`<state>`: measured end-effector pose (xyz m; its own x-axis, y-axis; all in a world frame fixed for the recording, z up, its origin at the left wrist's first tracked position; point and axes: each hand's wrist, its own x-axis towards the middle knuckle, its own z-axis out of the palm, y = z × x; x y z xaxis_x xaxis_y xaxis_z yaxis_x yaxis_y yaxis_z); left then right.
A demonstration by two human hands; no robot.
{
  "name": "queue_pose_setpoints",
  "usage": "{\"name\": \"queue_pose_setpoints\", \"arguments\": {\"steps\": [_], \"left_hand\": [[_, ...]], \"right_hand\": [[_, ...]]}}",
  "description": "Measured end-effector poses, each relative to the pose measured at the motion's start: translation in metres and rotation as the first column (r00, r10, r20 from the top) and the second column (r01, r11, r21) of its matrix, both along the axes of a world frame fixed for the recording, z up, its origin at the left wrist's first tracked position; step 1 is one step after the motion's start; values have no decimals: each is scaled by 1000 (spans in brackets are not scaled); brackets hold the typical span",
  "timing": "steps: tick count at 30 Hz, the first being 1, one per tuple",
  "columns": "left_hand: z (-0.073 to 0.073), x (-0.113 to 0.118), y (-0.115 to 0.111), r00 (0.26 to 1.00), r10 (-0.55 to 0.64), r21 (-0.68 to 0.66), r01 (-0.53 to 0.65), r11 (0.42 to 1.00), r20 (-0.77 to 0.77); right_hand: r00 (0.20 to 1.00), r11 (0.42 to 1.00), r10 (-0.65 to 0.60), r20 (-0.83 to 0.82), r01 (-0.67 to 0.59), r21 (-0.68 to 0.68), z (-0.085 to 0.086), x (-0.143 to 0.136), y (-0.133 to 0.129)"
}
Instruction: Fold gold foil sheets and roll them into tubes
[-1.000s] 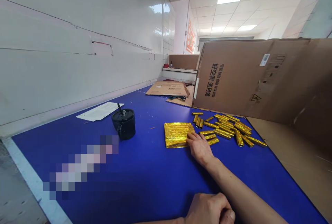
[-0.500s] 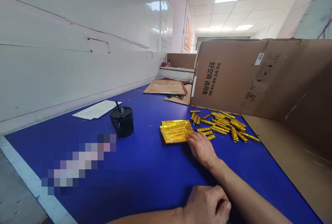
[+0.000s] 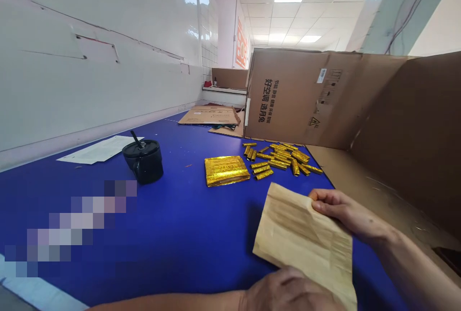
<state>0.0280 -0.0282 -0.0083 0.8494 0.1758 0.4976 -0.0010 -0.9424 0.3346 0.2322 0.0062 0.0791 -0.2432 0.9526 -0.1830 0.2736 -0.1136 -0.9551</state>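
Pinched between the thumb and fingers of my right hand (image 3: 333,207) is the upper right edge of a tan sheet of paper (image 3: 302,229), tilted above the table. At the bottom of the view my left hand (image 3: 288,292), slightly blurred, overlaps the sheet's near part. Its fingers look curled, and what they hold, if anything, is hidden. A flat stack of shiny gold foil sheets (image 3: 226,170) lies beyond the paper. Several small rolled gold tubes (image 3: 283,157) are scattered to the right of the stack.
A black lidded mug (image 3: 146,162) stands at left, with white papers (image 3: 97,151) behind it. A large cardboard box (image 3: 295,104) blocks the far right. Flattened cardboard (image 3: 211,115) lies at the back of the blue table (image 3: 180,229), along a white wall (image 3: 90,75).
My right hand has left the gold stack and come back toward me, now with the tan sheet in it. The wrinkled top of the stack looks smoother. The view has swung right.
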Motion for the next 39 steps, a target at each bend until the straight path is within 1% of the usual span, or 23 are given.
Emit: {"name": "queue_pose_setpoints", "arguments": {"steps": [1, 3, 4, 6, 8, 10, 11, 12, 14, 15, 17, 18, 20, 22, 24, 26, 29, 30, 32, 33, 34, 37, 39], "left_hand": [[9, -2, 0, 1000, 30, 2, -30, 1000, -10], [24, -7, 2, 993, 94, 61, -90, 994, -65], [29, -10, 5, 980, 158, 61, -151, 987, -118], [33, -16, 11, 942, 217, 27, -217, 976, -257], [30, -20, 16, 902, 224, -8, -244, 970, -370], [26, -21, 20, 884, 221, -19, -251, 968, -411], [25, -21, 22, 884, 219, -18, -249, 968, -413], [24, -20, 23, 887, 218, -14, -245, 969, -408], [26, -18, 26, 891, 215, -4, -236, 972, -399], [27, -17, 28, 892, 213, 3, -231, 973, -399], [31, -17, 31, 889, 203, 16, -216, 976, -410], [32, -16, 33, 886, 199, 19, -211, 977, -420], [36, -15, 36, 874, 187, 21, -199, 980, -449], [40, -14, 38, 855, 186, 25, -199, 980, -485], [46, -14, 41, 833, 179, 21, -198, 980, -524], [52, -13, 46, 821, 149, -19, -191, 981, -552], [57, -13, 62, 845, 80, -153, -187, 970, -528], [57, -13, 69, 860, 84, -196, -209, 958, -503], [53, -13, 84, 873, 109, -311, -283, 907, -476], [50, -12, 90, 868, 110, -398, -330, 856, -484], [45, -11, 96, 869, 143, -467, -386, 795, -475], [32, -9, 106, 859, 241, -466, -458, 757, -452], [25, -6, 106, 832, 341, -417, -523, 743, -437]], "right_hand": [[1000, 1000, 16, -6, -17, -16, -10, 2, 2], [996, 999, 41, 79, -39, -24, -30, 5, 8], [988, 999, 36, 153, -37, 1, -39, 5, 11], [981, 999, 16, 192, -23, 31, -49, 4, 16], [973, 991, -57, 222, 28, 133, -51, 0, 16], [941, 946, -157, 299, 56, 321, -46, -4, 10], [915, 913, -192, 356, 33, 407, -42, -6, 3], [895, 900, -177, 409, -21, 435, -39, -7, -4], [853, 920, -89, 515, -127, 370, -36, -8, -22], [824, 933, -15, 566, -192, 304, -37, -8, -31], [765, 943, 92, 637, -274, 192, -43, -7, -46], [740, 939, 118, 662, -300, 168, -47, -7, -51], [697, 929, 116, 707, -328, 172, -54, -6, -56], [672, 916, 54, 738, -328, 232, -56, -7, -55], [681, 903, 9, 732, -320, 287, -53, -9, -49], [727, 905, 16, 686, -302, 299, -46, -8, -41], [816, 948, 64, 575, -230, 221, -39, -4, -28], [843, 963, 73, 533, -199, 182, -39, -2, -24], [881, 983, 73, 468, -144, 117, -42, 1, -16], [890, 988, 62, 451, -119, 98, -45, 3, -12], [893, 991, 42, 448, -94, 94, -49, 3, -9], [874, 992, -39, 484, -24, 124, -61, 2, -2], [842, 985, -110, 529, 22, 169, -68, 0, 1]]}}
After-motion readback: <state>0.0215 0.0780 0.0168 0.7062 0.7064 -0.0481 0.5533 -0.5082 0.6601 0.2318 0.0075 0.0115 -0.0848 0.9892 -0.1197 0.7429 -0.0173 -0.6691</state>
